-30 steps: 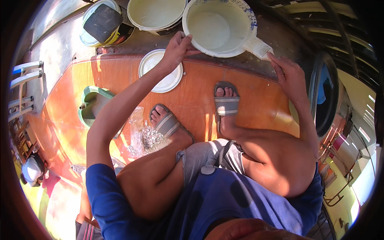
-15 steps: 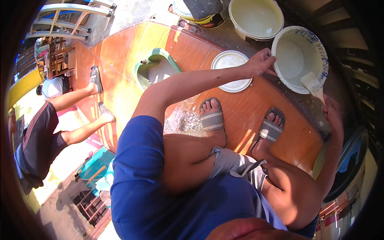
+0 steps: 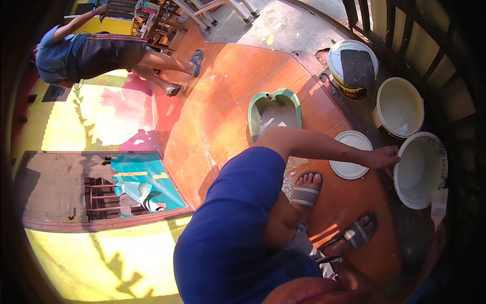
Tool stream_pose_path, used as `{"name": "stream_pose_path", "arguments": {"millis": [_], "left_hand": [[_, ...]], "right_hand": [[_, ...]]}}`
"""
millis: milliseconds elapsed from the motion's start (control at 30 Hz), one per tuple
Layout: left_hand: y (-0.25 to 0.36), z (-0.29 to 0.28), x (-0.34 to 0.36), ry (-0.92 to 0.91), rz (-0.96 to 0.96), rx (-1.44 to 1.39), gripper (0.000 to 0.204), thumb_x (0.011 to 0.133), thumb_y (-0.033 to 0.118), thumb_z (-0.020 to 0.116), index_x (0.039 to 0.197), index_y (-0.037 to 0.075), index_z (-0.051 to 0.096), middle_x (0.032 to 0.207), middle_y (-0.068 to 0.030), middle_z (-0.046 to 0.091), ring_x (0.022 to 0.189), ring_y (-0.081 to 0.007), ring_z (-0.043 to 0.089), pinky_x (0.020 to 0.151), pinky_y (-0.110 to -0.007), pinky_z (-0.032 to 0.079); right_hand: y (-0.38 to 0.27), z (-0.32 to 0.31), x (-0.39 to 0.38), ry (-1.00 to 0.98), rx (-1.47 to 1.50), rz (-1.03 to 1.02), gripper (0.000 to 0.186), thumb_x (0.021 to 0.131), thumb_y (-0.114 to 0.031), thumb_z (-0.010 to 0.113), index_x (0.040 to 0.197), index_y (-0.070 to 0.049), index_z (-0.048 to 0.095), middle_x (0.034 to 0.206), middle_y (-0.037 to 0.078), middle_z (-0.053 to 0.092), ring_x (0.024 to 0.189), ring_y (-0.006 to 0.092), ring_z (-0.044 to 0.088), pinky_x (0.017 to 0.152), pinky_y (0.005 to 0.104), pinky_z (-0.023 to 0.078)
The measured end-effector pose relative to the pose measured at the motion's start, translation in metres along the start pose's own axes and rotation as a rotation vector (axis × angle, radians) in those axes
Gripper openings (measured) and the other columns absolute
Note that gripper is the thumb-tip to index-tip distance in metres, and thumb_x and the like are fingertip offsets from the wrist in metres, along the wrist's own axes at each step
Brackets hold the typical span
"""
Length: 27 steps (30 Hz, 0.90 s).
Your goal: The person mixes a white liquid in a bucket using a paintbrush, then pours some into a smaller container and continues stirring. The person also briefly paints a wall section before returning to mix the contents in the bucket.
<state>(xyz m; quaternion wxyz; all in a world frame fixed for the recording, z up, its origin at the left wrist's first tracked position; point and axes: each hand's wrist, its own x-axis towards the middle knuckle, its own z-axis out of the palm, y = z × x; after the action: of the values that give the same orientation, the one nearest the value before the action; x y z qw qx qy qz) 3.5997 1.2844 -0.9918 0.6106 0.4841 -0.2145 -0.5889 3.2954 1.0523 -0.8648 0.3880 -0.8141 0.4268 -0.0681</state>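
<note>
My left hand (image 3: 383, 157) is closed on the near-left rim of a white bucket (image 3: 411, 177), which tilts toward me. Inside, the bucket shows a pale coating, and dark blue specks mark its far rim. In the shade at the right, my right hand (image 3: 437, 240) grips the handle of a wide, flat paintbrush (image 3: 439, 201). Its pale bristles lie against the bucket's lower right edge. Below my left wrist is a round white lid (image 3: 351, 142) on the floor.
A second whitish bucket (image 3: 400, 109) and a lidded bucket (image 3: 352, 68) stand beyond. A green-rimmed tray (image 3: 253, 114) lies on the orange tiles. Dark railings (image 3: 430, 40) run along the right. Another person (image 3: 109, 53) stands at upper left, near a metal ladder (image 3: 223, 7).
My view has swung left, so the scene sits turned and the yellow wall shows more. The brush has moved from inside the bucket's rim to its outer edge; my left hand stays at the rim.
</note>
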Motion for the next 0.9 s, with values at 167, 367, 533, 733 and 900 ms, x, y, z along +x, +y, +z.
{"name": "stream_pose_path", "arguments": {"millis": [167, 367, 533, 733, 900], "left_hand": [[-0.007, -0.007, 0.004, 0.006, 0.016, 0.083, 0.04, 0.099, 0.026, 0.051, 0.122, -0.006, 0.042, 0.114, -0.0193, 0.057, 0.098, -0.0278, 0.066, 0.078, -0.037, 0.063], [-0.019, -0.004, 0.006, 0.068, 0.041, 0.053, 0.039, 0.099, 0.025, 0.053, 0.122, -0.005, 0.042, 0.113, -0.019, 0.058, 0.099, -0.0288, 0.065, 0.077, -0.039, 0.063], [-0.019, -0.005, 0.004, 0.04, 0.068, 0.048, 0.04, 0.1, 0.026, 0.051, 0.122, -0.005, 0.04, 0.113, -0.0192, 0.058, 0.098, -0.0295, 0.066, 0.078, -0.039, 0.063], [-0.011, -0.005, 0.004, 0.04, 0.026, 0.131, 0.039, 0.101, 0.024, 0.048, 0.123, -0.007, 0.038, 0.114, -0.0196, 0.058, 0.096, -0.0307, 0.068, 0.079, -0.037, 0.062], [-0.008, -0.006, 0.005, 0.047, 0.002, 0.237, 0.038, 0.101, 0.023, 0.047, 0.123, -0.007, 0.038, 0.114, -0.02, 0.058, 0.097, -0.0297, 0.068, 0.079, -0.037, 0.062]], "right_hand": [[-0.037, 0.045, -0.016, -0.137, -0.18, -0.293, 0.037, 0.102, -0.025, 0.048, 0.127, -0.001, 0.06, 0.11, 0.012, 0.066, 0.099, 0.0245, 0.062, 0.085, 0.0353, 0.048], [-0.008, 0.069, -0.023, -0.134, -0.495, -0.434, 0.033, 0.102, -0.01, 0.045, 0.13, -0.001, 0.058, 0.118, 0.019, 0.066, 0.112, 0.031, 0.062, 0.095, 0.0403, 0.048], [0.032, 0.041, -0.03, -0.157, -0.27, -0.419, 0.032, 0.1, -0.008, 0.05, 0.13, -0.004, 0.06, 0.123, 0.02, 0.064, 0.112, 0.031, 0.063, 0.095, 0.0386, 0.048], [0.034, 0.003, -0.032, -0.195, -0.156, -0.283, 0.032, 0.1, -0.011, 0.049, 0.129, -0.002, 0.06, 0.123, 0.021, 0.064, 0.112, 0.0304, 0.062, 0.095, 0.038, 0.047], [0.013, -0.019, -0.022, -0.197, -0.019, -0.061, 0.034, 0.1, -0.014, 0.048, 0.129, 0.0, 0.059, 0.122, 0.021, 0.063, 0.111, 0.0298, 0.061, 0.095, 0.0378, 0.046]]}}
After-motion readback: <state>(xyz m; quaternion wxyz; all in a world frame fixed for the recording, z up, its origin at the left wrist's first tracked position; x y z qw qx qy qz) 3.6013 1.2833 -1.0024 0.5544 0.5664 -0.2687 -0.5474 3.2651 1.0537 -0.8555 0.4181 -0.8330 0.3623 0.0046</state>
